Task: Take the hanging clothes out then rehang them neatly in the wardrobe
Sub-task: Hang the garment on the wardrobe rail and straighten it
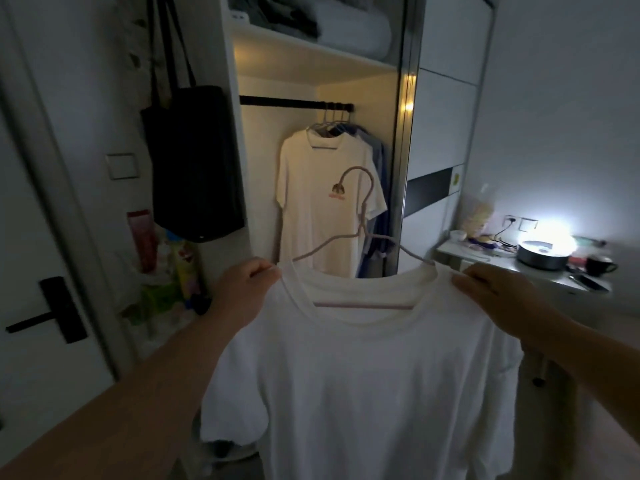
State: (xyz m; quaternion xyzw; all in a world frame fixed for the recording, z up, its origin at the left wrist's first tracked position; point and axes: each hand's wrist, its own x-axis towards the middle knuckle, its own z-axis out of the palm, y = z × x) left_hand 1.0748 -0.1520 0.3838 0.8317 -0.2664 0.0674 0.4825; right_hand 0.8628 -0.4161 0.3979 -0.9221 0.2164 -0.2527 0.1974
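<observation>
Writing: no words can be read anywhere; the small picture on the hanging shirt is too blurry to make out.
Door: a white door (41,341) is at the far left, with a black handle (52,315).
Black bag: a black bag (194,161) hangs by its long straps beside the wardrobe's left wall.
Bottles: some bright bottles (166,258) stand under the bag; their labels are too blurry to read.
Left hand: the left hand (247,284) is curled and pinches the left shoulder of the white T-shirt.
White T-shirt: the white T-shirt (363,382) is plain, with a round neck and short sleeves. It is held up in front of the open wardrobe, apart from the rail.
Hanger: a thin pale hanger (363,237) sits inside the shirt. Its hook sticks up above the neck and its bar shows through the neck hole.
Wardrobe: the wardrobe (318,67) is open and lit inside, with folded things on the top shelf.
Rail: a black rail (294,102) runs across it.
Hanging clothes: a white shirt with a small picture (322,199) hangs at the right end of the rail, with grey and blue clothes (375,188) just behind it.
Right hand: the right hand (491,289) pinches the shirt's right shoulder, fingers curled on the cloth.
Table: a small table (554,282) at the right holds a bright lamp (547,237), a dark cup (599,265) and a phone (588,283).
</observation>
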